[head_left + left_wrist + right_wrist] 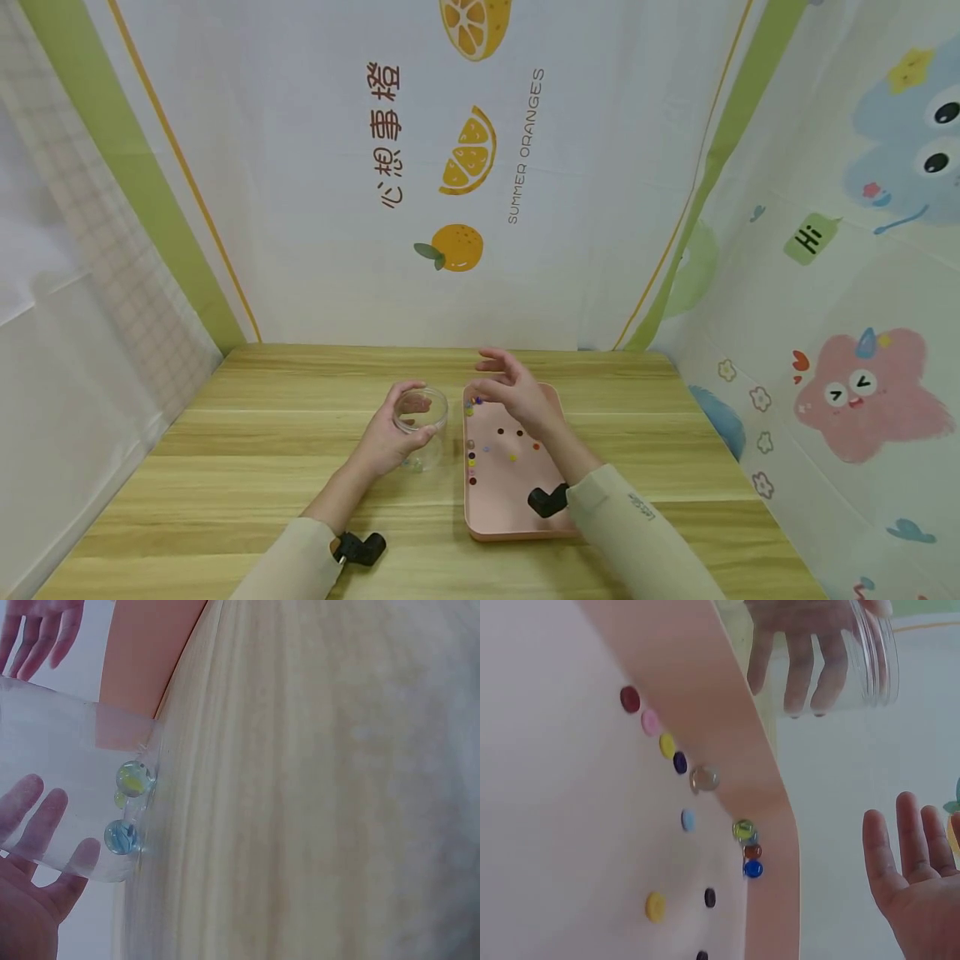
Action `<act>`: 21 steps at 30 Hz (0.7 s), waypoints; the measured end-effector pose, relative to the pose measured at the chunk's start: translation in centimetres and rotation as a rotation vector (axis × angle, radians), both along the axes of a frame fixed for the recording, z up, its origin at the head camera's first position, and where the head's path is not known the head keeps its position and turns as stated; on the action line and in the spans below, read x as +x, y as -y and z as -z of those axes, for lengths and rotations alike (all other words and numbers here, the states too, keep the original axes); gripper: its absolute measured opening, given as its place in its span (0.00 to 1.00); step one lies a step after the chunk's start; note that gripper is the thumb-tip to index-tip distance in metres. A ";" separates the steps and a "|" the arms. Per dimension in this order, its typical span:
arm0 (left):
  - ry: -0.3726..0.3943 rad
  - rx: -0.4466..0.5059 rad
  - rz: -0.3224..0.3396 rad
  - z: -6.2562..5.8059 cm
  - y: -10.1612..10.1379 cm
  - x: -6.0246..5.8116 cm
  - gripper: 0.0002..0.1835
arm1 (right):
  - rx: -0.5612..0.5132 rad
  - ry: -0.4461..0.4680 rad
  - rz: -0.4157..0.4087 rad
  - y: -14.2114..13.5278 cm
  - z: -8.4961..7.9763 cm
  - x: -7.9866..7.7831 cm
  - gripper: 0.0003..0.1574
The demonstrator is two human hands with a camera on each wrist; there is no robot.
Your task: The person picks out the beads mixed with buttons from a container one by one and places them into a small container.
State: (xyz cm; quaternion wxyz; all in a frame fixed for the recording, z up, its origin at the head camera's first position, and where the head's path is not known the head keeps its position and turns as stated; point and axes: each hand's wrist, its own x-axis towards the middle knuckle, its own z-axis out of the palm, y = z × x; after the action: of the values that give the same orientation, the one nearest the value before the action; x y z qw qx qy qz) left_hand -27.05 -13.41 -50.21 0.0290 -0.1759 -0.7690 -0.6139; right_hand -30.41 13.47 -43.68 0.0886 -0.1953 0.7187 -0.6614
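Observation:
My left hand (384, 437) grips a clear jar (431, 448) from its left side, fingers behind the rim and thumb at its front. The jar stands upright beside the tray, its mouth uncovered. In the left wrist view, several glass marbles lie at its bottom, among them a yellow-green one (135, 778) and a blue one (120, 837). Over the far part of a pink tray (502, 504) is my right hand (517, 396), holding nothing, its fingers loosely bent. Several marbles, including a blue one (753, 868) and a yellow-green one (743, 829), sit in the tray's far left corner.
Small flat discs like buttons lie scattered in the tray, such as a yellow one (655, 907) and a dark red one (630, 699). A clear marble (704, 778) rests by the left wall. Beneath is a wooden table (315, 467), with printed cloth (600, 250) behind it.

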 end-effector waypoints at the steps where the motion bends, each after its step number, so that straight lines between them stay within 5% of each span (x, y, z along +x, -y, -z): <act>1: -0.001 -0.001 0.000 0.0 0.0 0.0 0.42 | -0.004 0.006 0.007 -0.1 0.0 0.0 0.41; 21: -0.011 -0.022 -0.016 -0.1 0.0 0.1 0.41 | 0.029 0.030 0.094 -2.8 1.4 -1.8 0.40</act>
State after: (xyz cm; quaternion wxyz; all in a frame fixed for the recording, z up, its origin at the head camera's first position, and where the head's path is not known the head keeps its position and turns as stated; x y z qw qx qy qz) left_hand -26.97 -13.37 -50.16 0.0363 -0.1731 -0.7769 -0.6043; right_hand -32.16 16.29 -45.04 0.0709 -0.1503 0.7351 -0.6573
